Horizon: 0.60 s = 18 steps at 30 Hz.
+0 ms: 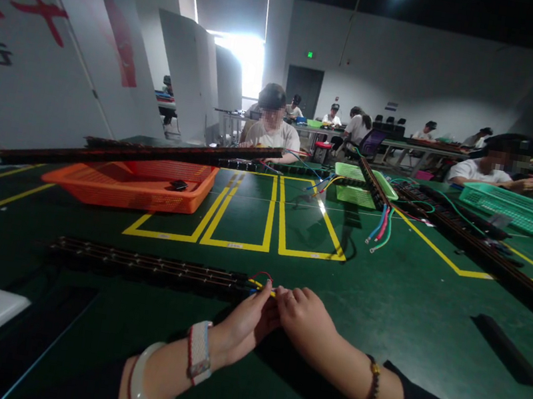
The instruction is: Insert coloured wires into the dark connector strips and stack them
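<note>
A long black strip (149, 266) with copper-coloured lines lies across the table in front of me. From its right end come thin yellow, blue and red wires (260, 285), which run into my fingers. My left hand (250, 322) pinches the wires, thumb on top. Close against it, my right hand (306, 317) has its fingers curled and pressed together at the same wires. The wire ends are hidden between the fingertips of both hands.
An orange basket (145, 197) stands at the left behind the strip, with another long black strip (142, 151) across it. Green baskets (517, 211) and more wired strips (472, 242) lie to the right. A black piece (508, 349) is near the right edge. Several people sit beyond.
</note>
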Available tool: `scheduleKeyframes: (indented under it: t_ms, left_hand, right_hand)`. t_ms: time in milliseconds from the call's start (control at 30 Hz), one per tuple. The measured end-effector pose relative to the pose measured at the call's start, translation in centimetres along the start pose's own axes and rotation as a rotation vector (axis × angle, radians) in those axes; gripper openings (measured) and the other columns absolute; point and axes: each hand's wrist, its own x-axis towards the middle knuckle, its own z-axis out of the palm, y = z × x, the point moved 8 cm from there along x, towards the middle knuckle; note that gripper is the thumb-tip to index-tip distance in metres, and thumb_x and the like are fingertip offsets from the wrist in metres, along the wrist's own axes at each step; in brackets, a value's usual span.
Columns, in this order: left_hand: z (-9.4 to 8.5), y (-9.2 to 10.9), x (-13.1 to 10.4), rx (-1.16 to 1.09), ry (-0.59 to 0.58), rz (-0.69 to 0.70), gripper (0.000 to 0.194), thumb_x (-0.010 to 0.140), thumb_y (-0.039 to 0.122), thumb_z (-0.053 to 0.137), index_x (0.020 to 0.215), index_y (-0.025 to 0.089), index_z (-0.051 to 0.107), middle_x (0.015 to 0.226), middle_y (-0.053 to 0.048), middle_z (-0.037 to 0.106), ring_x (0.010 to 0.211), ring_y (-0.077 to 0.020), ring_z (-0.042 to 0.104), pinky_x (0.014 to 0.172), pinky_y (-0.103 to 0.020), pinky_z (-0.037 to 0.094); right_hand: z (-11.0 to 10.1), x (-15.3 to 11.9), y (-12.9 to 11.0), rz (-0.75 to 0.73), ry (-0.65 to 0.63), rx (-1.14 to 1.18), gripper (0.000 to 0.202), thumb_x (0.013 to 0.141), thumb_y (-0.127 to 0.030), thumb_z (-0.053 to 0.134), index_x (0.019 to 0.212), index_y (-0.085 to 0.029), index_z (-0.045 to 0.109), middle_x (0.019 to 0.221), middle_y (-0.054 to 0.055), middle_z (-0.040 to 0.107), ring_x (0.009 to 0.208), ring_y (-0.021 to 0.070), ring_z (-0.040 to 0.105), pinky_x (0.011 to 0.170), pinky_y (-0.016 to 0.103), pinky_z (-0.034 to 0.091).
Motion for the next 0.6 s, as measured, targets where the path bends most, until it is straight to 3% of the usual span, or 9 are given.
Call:
scheduleKeyframes:
  t_ms: [167,300,433,600]
  left_hand:
    - [-0.5,-0.2,0.2,-0.006,0.021,-0.009,0.015,0.089,0.023,0.053,0.078,0.014,0.059,0.082,-0.005,0.065,0.082,-0.0131,0.062,0.083,-0.027,0.046]
    - [-0.8,0.0,0.6,-0.006,-0.002,0.030,0.016,0.087,0.020,0.054,0.074,0.013,0.060,0.076,-0.004,0.065,0.075,-0.0125,0.061,0.083,-0.028,0.046]
    - [-0.5,0.1,0.7,0.003,-0.051,0.017,0.021,0.089,0.020,0.049,0.078,0.012,0.064,0.080,-0.007,0.067,0.078,-0.0139,0.061,0.082,-0.028,0.045]
    - [-0.6,0.1,0.7,0.049,-0.046,0.010,0.017,0.088,0.021,0.052,0.083,0.012,0.066,0.083,-0.006,0.068,0.072,-0.0123,0.060,0.071,-0.025,0.044]
  right_hand:
    - [-0.6,-0.3,-0.8,-0.005,0.053,-0.036,0.023,0.083,-0.007,0.054,0.103,-0.006,0.064,0.086,0.013,0.066,0.072,0.0207,0.059,0.061,0.033,0.041]
    - [-2.8,0.0,1.7,0.071,-0.010,0.157,0.013,0.089,-0.020,0.054,0.091,-0.016,0.067,0.078,0.005,0.066,0.068,0.0170,0.059,0.061,0.030,0.038]
    - [-4.8,-0.2,4.5,0.185,-0.043,0.259,0.018,0.089,-0.027,0.056,0.077,-0.016,0.066,0.076,0.005,0.065,0.069,0.0156,0.059,0.062,0.028,0.036]
    - [-3.9,-0.4,2.7,0.062,-0.086,0.320,0.010,0.084,-0.025,0.062,0.089,-0.017,0.066,0.081,0.004,0.067,0.072,0.0165,0.060,0.065,0.029,0.038]
